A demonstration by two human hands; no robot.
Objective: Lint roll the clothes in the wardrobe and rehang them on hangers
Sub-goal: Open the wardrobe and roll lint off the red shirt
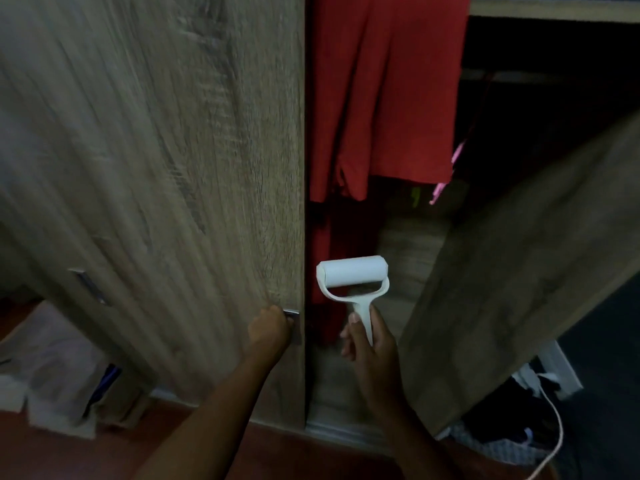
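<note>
garment (388, 98) hangs inside wardrobe, between left door (156, 168) and right door (519, 254); lint roller (353, 282) before the gap

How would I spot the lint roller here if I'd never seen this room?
Find the open gap of the wooden wardrobe, where a red garment hangs. Just below it, the right hand holds the lint roller upright: the only white thing there, a paper drum on a forked handle.

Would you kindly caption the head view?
Left hand grips the wardrobe door handle; right hand holds a lint roller below a red garment.
</note>
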